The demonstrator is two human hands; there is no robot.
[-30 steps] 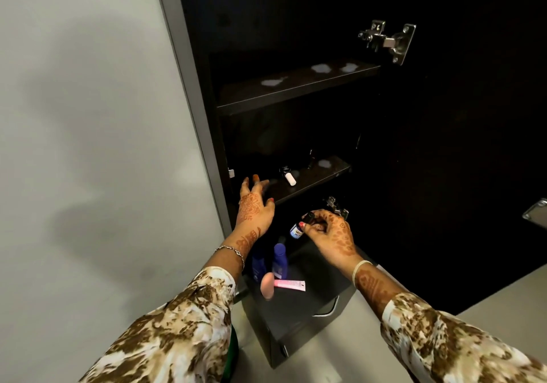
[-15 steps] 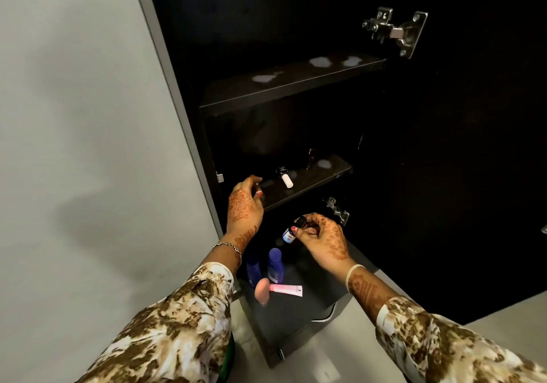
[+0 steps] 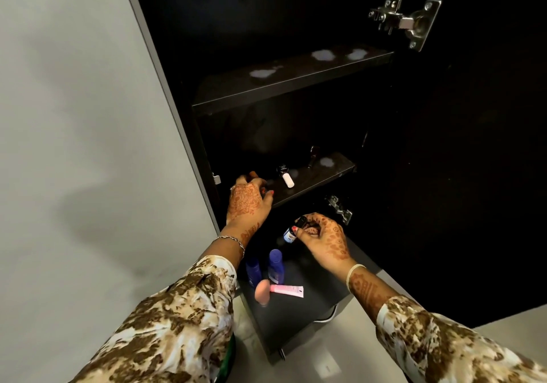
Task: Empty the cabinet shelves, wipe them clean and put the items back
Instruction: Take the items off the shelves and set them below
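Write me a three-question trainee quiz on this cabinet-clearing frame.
1. True or false: the right hand holds a small bottle.
2. Where does the white tube lie? A) top shelf B) lower shelf C) floor
3. How many blue bottles stand on the dark unit under the shelves?
Key: 1 true; 2 B; 3 two.
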